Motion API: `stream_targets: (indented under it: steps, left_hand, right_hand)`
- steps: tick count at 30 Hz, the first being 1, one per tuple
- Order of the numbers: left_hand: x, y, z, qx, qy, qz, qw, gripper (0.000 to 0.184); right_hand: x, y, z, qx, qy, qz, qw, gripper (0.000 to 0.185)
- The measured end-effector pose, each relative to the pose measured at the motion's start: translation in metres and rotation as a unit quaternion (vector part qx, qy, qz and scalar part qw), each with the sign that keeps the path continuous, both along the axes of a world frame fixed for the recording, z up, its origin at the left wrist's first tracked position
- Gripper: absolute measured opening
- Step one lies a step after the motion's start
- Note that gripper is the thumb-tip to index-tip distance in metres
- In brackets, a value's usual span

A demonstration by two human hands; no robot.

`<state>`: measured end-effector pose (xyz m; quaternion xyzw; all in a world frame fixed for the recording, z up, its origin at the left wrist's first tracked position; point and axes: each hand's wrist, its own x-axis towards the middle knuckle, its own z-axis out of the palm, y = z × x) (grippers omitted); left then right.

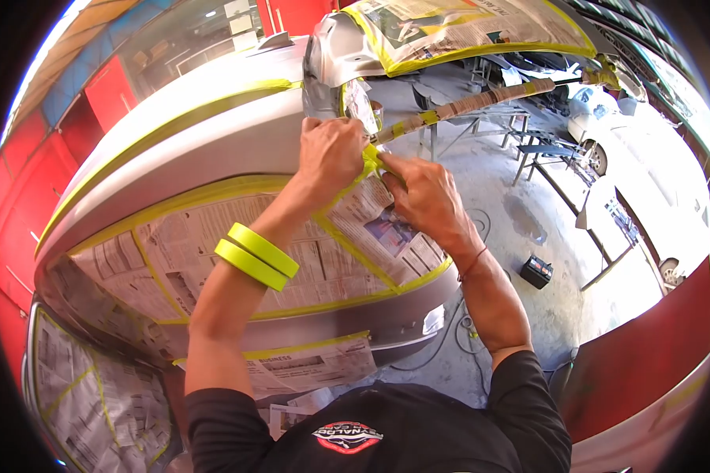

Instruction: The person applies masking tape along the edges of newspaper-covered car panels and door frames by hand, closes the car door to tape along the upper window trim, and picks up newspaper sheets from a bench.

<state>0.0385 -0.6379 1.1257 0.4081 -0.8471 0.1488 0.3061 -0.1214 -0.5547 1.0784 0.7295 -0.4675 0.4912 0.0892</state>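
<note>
One black shirt (418, 426) with one red-and-white logo (347, 436) fills the bottom edge. Two yellow-green tape rolls (252, 266) ring the left forearm; one thin bracelet (472, 264) circles the right wrist. Low on the left, one newspaper-masked panel (122, 386) stands, and one narrower newspaper strip (312, 364) headed "BUSINESS" lies along the lower bodywork.

Ahead is one large newspaper covering (229, 236) on the silver car (205, 158), bordered in yellow tape and crossed by two tape strips. At its upper right corner, both hands meet over one short piece of yellow tape (370, 162). The left hand (333, 154) has bent fingers against the bodywork beside it, tips hidden, so its grip cannot be told. The right hand (427, 193) reaches its index finger onto the tape, thumb lower; whether it pinches cannot be told.

Beyond, one paper-wrapped bar (481, 102) runs rightward beneath one raised, newspaper-covered panel (465, 27). One black box (536, 271) sits on the floor. Farther right stands one white car (655, 173), two wheels showing.
</note>
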Motion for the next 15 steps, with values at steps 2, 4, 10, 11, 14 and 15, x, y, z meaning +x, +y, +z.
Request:
stream_targets:
  steps: [2, 4, 10, 11, 14, 15]
  left_hand:
    - [-0.001, -0.005, -0.005, -0.005, -0.023, 0.012, 1.000, 0.015]
    - [-0.002, -0.011, -0.012, -0.014, -0.047, 0.017, 0.999, 0.014]
    - [0.004, -0.019, -0.028, -0.063, -0.021, 0.046, 0.997, 0.012]
    - [0.004, -0.019, -0.028, -0.063, -0.021, 0.048, 0.997, 0.012]
    - [0.005, -0.023, -0.031, -0.062, -0.017, 0.048, 0.997, 0.012]
    - [0.006, -0.024, -0.031, -0.061, -0.015, 0.043, 0.997, 0.012]
  right_hand:
    - [-0.002, -0.002, 0.009, 0.166, 0.051, -0.040, 0.984, 0.030]
    - [-0.003, -0.009, 0.014, 0.208, 0.085, -0.038, 0.974, 0.032]
    - [0.002, -0.020, 0.018, 0.270, 0.102, -0.048, 0.956, 0.039]
    - [0.003, -0.020, 0.019, 0.277, 0.095, -0.059, 0.954, 0.038]
    - [0.003, -0.025, 0.023, 0.300, 0.122, -0.065, 0.944, 0.036]
    - [0.004, -0.026, 0.023, 0.300, 0.122, -0.063, 0.944, 0.036]
